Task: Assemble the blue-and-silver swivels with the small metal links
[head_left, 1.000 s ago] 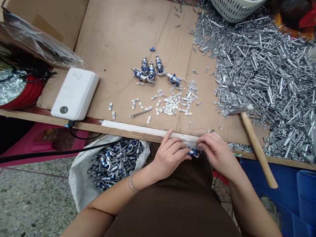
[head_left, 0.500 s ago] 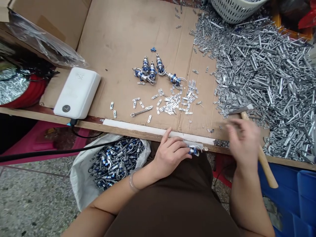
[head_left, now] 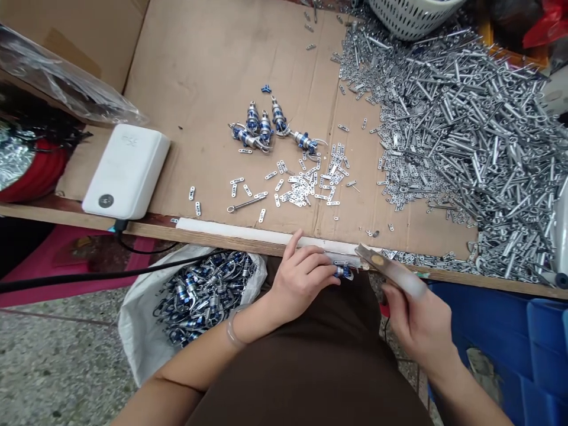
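Hammer (head_left: pixel 391 272) clenched in right hand (head_left: pixel 428 322), tight fist, head near bench edge (head_left: pixel 239 239); left hand (head_left: pixel 302 273) closed on blue-and-silver fitting (head_left: pixel 343 271), thumb hidden, little finger lifted.

From my left hand (head_left: pixel 299 275) at the table's front edge (head_left: pixel 151 228), the unit (head_left: pixel 342 271) I grip lies at 3 o'clock, the hammer (head_left: pixel 386 269) just beyond, with my right hand (head_left: pixel 423 322) around it. Loose links (head_left: pixel 299 194) lie at 12, five units (head_left: pixel 265 127) behind them, the power bank (head_left: pixel 128 168) at 10. The rod heap (head_left: pixel 465 136) fills 1 to 3; the basket (head_left: pixel 410 21) is behind, at 1. The sack (head_left: pixel 135 331) of units sits lower, between 8 and 9.
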A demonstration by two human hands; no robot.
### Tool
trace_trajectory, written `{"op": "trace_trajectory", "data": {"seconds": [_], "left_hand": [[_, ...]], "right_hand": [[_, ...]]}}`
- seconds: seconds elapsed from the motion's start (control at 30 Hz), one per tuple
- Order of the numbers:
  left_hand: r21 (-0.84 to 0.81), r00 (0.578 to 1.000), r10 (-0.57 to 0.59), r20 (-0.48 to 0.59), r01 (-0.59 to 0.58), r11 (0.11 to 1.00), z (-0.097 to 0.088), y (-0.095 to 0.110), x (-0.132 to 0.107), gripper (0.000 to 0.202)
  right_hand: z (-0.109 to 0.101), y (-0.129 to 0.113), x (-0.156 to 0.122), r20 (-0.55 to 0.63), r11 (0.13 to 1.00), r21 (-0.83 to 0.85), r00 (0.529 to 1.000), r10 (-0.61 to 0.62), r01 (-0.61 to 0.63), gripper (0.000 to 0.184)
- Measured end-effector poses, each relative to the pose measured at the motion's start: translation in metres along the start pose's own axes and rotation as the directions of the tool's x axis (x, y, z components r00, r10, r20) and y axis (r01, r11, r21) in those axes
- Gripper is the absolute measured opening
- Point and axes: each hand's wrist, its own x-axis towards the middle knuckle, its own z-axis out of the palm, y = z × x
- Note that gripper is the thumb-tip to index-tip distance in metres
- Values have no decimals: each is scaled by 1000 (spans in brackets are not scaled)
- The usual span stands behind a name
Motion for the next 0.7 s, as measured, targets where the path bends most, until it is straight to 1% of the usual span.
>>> {"op": "trace_trajectory", "data": {"seconds": [0.03,0.13,0.17,0.3,0.4,0.43,0.47,0.5,0.53,0.6,0.63,0.7], "left_hand": [[0,1000,4,0,-4,1000,0,0,0,10],[0,1000,7,-5,-7,1000,1,0,0,10],[1,1000,5,-7,-5,1000,1,0,-1,10],[3,1000,2,-6,-2,1000,2,-1,-1,11],[5,1000,0,-4,0,1000,2,-1,-1,11],[5,1000,0,-3,0,1000,1,-1,-1,10],[4,1000,0,-3,0,1000,1,-1,-1,10],[3,1000,1,-2,0,1000,1,-1,-1,10],[2,1000,2,-2,-2,1000,1,-1,0,10],[2,1000,1,-1,-1,1000,1,-1,0,10],[2,1000,0,0,-1,1000,1,-1,0,10],[3,1000,0,1,0,1000,1,-1,0,11]], "right_hand": [[0,-3,-2,9,1000,-3,1000,-11,11,37],[2,-5,-2,157,997,-73,987,20,-9,33],[2,-5,-1,180,996,-83,983,34,-19,32],[3,-7,1,136,1000,-16,990,27,-25,37],[4,-2,2,179,998,-55,983,42,-33,34],[4,1,3,158,996,-70,985,62,-52,31],[2,5,4,103,993,-85,990,95,-87,29],[0,10,6,27,985,-104,989,143,-140,26],[-3,15,7,-62,971,-124,978,199,-205,25],[-7,25,9,-208,931,-154,932,298,-332,25],[-9,31,11,-257,911,-166,908,331,-379,27],[-9,44,16,-315,871,-204,872,374,-447,34]]}}
